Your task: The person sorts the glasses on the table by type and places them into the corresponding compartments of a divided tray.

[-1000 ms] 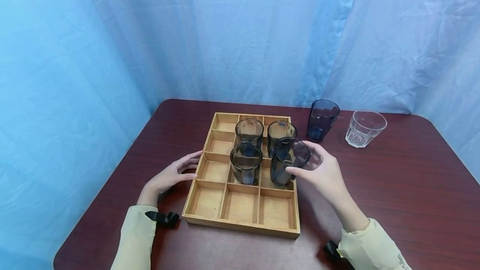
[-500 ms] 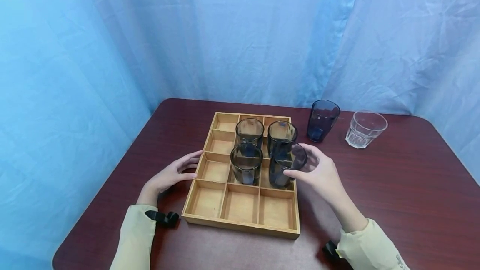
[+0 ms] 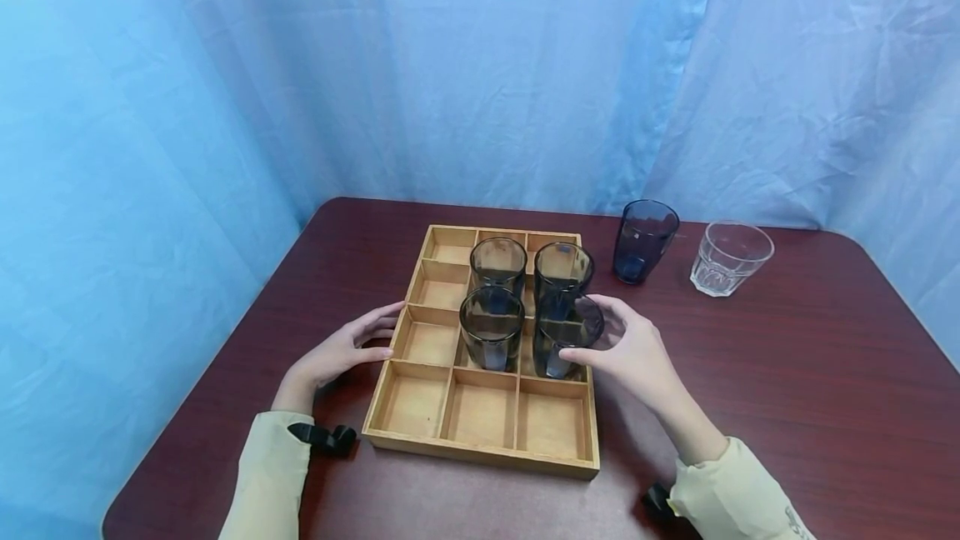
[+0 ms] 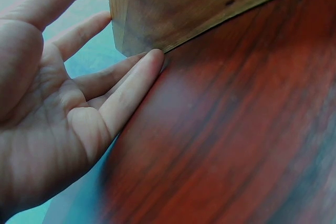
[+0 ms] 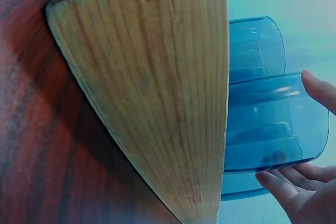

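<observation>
In the head view my right hand (image 3: pixel 636 354) holds a dark tinted drinking glass (image 3: pixel 564 332), thumb on the near side and fingers around the far side. The glass stands in the right column of the wooden compartment tray (image 3: pixel 480 452), third row from the back. The right wrist view shows its lower part hidden behind the tray wall (image 5: pixel 147 77), with fingers and thumb at its upper part. My left hand (image 3: pixel 341 354) touches the tray's left side with extended fingertips (image 4: pixel 153 60). Three more dark glasses, one of them a glass (image 3: pixel 491 327) just left of the held one, stand in the tray.
Behind the tray's right side, a dark blue glass (image 3: pixel 645 240) stands on the reddish-brown table (image 3: pixel 787 382). To its right is a clear faceted glass (image 3: pixel 729 258). Pale blue curtains (image 3: pixel 480 82) hang around the table's back and left.
My right hand has lowered the dark glass into the right-hand compartment, moving slightly left and toward the front. The left hand has stayed at the tray's side.
</observation>
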Action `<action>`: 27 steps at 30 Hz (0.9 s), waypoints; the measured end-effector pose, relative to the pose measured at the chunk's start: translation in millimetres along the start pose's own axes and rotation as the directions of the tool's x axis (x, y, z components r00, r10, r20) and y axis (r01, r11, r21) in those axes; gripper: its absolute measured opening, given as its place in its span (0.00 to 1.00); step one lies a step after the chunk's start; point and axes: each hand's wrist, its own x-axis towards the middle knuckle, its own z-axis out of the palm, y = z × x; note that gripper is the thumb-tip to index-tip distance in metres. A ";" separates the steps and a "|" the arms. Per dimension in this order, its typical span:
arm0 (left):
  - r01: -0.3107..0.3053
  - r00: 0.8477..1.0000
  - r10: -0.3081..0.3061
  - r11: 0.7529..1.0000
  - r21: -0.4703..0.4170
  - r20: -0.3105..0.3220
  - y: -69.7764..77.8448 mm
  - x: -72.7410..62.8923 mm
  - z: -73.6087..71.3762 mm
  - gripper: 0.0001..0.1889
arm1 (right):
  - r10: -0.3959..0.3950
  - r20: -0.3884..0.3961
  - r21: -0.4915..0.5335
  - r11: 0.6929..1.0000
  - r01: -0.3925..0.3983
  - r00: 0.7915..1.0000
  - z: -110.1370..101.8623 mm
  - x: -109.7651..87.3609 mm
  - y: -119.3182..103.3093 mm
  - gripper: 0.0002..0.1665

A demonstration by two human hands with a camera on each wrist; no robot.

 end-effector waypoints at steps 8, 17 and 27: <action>0.012 1.000 -0.012 1.000 -0.006 -0.004 -0.7 1.0 0.6 0.38 | -0.051 0.026 -0.011 0.999 0.051 0.998 -0.4 -1.4 -1.7 0.46; 0.005 1.000 -0.005 1.000 -0.006 0.000 -2.3 -0.1 0.0 0.38 | -0.060 0.038 -0.044 0.997 0.062 0.997 0.9 -2.4 -1.4 0.47; 0.015 1.000 -0.015 1.000 -0.009 -0.003 0.1 0.2 0.5 0.38 | -0.047 0.058 -0.035 0.998 0.049 0.997 -6.9 -1.7 -5.2 0.45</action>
